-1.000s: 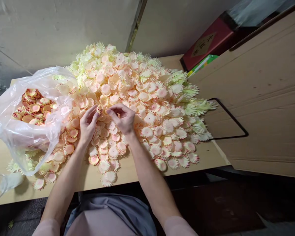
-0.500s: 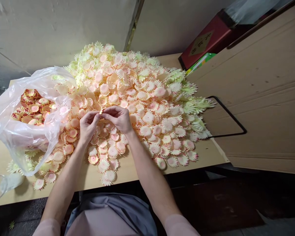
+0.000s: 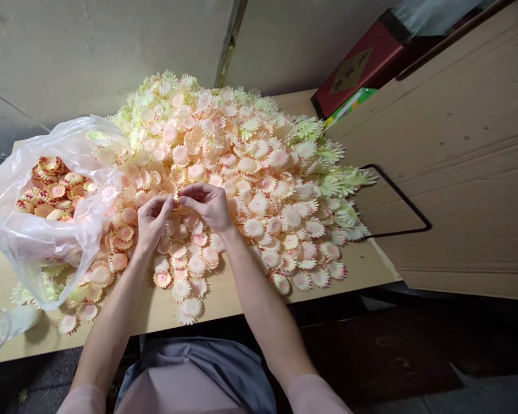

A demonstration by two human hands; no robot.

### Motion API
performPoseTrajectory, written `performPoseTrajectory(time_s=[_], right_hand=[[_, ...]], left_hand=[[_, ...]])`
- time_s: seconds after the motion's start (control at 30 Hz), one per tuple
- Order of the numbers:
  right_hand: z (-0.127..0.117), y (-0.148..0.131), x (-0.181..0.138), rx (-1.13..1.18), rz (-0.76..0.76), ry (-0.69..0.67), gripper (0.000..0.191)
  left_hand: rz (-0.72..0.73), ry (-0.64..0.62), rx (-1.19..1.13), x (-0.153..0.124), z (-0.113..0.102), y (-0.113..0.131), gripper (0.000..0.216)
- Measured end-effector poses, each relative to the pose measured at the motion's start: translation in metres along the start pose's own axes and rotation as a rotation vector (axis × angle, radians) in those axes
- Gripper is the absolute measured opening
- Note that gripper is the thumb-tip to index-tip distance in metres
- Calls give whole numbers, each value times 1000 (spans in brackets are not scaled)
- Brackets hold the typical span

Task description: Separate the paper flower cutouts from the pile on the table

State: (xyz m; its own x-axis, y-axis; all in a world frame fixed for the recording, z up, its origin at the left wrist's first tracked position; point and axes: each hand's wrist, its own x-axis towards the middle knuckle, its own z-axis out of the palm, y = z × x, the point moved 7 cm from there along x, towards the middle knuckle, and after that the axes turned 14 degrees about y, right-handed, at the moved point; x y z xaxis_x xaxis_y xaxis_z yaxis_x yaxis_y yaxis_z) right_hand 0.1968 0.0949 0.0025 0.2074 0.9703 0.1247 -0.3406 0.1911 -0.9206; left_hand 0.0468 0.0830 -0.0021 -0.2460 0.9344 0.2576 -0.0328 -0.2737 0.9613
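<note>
My left hand (image 3: 153, 223) and my right hand (image 3: 210, 208) meet over the front of a large heap of artificial flower pieces (image 3: 258, 204). Thumb and forefinger of each are pinched around a small pale-yellow flower piece (image 3: 175, 197), mostly covered by the fingertips. The heap's pieces are round with fringed edges, peach and pink in the middle and greener toward the back and right. Left of my hands, a clear plastic bag (image 3: 8, 213) stands open with darker red-and-yellow flower pieces (image 3: 54, 190) inside.
The wooden table (image 3: 218, 299) has a clear cup (image 3: 17, 322) lying on its side at the front left. A large cardboard sheet (image 3: 466, 172) with a black wire loop (image 3: 408, 201) rises on the right. Behind it sits a red box (image 3: 358, 66); a wall (image 3: 112, 46) backs the table.
Both hands keep almost the same pose, fingertips together on the flower piece, with only a slight gap shift between them. The view has shifted a little; the heap and bag look the same.
</note>
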Motion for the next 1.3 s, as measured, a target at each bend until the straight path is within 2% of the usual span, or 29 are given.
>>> performPoseTrajectory(time_s=[0.53,0.73,0.9,1.03,1.23,1.3], right_hand=[[-1,4,0,-34,30,-32,31],[-4,7,2,-50,23,10,31],[-13,11,8,-28,38,86,34],[-16,10,9,-47,21,98,35],[-6,5,4,-61,-35,-28,13],[-3,3,2,-85,-52,-72,12]], left_hand=[[-11,-10,-7,0,2,1,27],[-34,4,18,2,-1,-3,31],[1,84,27,5,-7,0,34],[7,94,33,5,-7,1,34],[-27,37,34,2,-1,3,32],[-19,16,30,1,1,3,29]])
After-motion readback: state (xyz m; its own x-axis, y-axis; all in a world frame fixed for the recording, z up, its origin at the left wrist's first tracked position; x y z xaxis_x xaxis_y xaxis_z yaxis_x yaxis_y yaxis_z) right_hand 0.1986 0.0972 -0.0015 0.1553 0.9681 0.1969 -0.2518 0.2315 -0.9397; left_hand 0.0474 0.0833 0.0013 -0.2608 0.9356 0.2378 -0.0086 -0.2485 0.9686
